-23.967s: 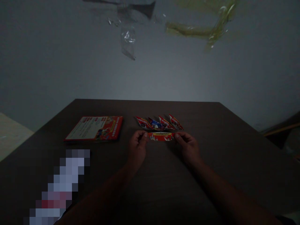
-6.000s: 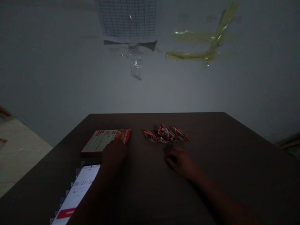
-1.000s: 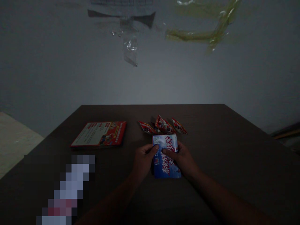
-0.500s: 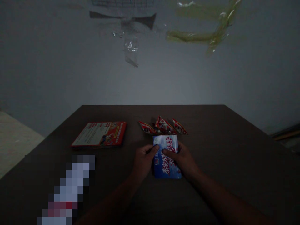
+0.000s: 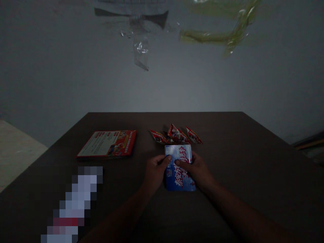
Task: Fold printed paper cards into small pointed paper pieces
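A blue printed leaflet with large white-and-red characters is held between both hands above the table. My left hand grips its left edge, thumb on top. On the opposite edge my right hand is closed, its thumb lying across the print; the fingers beneath are hidden. Just beyond the leaflet sit several folded red-and-white paper pieces, not touched by either hand. To the left lies a flat stack of red-and-white printed sheets.
The dark wooden table backs onto a grey wall bearing bits of clear and yellowish tape. At the front left is a pixelated, pale long shape. Some items stand beyond the table's right edge.
Both hands keep the same hold on the blue leaflet. The whole view has shifted very slightly, with the scene a touch higher; nothing else has visibly moved.
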Demonstrator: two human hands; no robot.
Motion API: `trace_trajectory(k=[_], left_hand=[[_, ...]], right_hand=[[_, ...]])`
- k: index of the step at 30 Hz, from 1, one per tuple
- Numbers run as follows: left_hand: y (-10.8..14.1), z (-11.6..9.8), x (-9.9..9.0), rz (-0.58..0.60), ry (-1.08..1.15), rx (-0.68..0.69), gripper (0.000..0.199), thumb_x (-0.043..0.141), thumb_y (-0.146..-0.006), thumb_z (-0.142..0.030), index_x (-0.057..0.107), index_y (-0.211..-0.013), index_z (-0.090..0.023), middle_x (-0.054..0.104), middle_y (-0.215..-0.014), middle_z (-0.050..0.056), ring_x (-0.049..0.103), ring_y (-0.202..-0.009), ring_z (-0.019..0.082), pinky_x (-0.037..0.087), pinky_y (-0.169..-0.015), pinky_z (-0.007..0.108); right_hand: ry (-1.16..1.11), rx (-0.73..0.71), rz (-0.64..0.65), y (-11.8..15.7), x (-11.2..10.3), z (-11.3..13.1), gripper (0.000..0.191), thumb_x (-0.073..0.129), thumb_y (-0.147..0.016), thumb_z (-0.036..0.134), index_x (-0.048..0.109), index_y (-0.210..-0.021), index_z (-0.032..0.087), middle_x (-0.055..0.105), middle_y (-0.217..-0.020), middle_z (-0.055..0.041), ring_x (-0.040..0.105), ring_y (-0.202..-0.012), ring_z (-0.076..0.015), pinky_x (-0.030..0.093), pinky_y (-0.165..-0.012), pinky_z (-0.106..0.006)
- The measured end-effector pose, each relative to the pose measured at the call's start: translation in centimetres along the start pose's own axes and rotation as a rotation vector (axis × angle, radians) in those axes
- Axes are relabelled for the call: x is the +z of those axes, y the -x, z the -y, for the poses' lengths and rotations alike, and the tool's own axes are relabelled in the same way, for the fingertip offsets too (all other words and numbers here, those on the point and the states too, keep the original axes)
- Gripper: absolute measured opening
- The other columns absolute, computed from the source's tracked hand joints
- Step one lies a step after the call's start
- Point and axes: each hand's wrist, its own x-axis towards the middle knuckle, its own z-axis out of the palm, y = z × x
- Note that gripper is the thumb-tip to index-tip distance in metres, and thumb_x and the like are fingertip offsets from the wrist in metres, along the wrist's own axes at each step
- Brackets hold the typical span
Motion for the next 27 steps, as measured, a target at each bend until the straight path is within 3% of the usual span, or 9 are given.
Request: trace_trajectory(k=[7, 21, 27], left_hand=[[-0.1, 0.1, 0.0, 0.000, -0.022, 0.013, 0.032, 0.066, -0.070, -0.045, 0.069, -0.072, -0.013, 0.062, -0.058, -0.001, 0.051, -0.050, 0.011, 0.039, -0.048, 0.021], [-0.2, 0.0, -0.4, -0.058, -0.150, 0.052, 0.034, 0.061, -0.074, -0.045, 0.064, -0.068, -0.012, 0.059, -0.058, -0.001, 0.050, -0.051, 0.010, 0.037, -0.047, 0.020], [-0.4, 0.2, -0.7, -0.065, -0.224, 0.078, 0.035, 0.058, -0.076, -0.047, 0.063, -0.069, -0.013, 0.059, -0.059, -0.002, 0.050, -0.052, 0.010, 0.037, -0.047, 0.019]], right_hand=[[0.039, -0.002, 0.003, -0.2, -0.2, -0.1, 0.044, 0.078, -0.062, 0.036, 0.058, -0.096, 0.017, 0.071, -0.085, -0.0052, 0.067, -0.069, -0.0205, 0.054, -0.067, -0.036], [0.077, -0.018, -0.055, -0.3, -0.6, 0.2, 0.043, 0.077, -0.063, 0.034, 0.056, -0.098, 0.020, 0.066, -0.076, 0.0008, 0.059, -0.051, -0.0120, 0.049, -0.047, -0.025], [0.018, -0.057, 0.014, -0.7, -1.3, 0.5, 0.043, 0.078, -0.061, 0.028, 0.055, -0.096, 0.017, 0.068, -0.079, -0.0017, 0.064, -0.065, -0.0154, 0.052, -0.062, -0.029]])
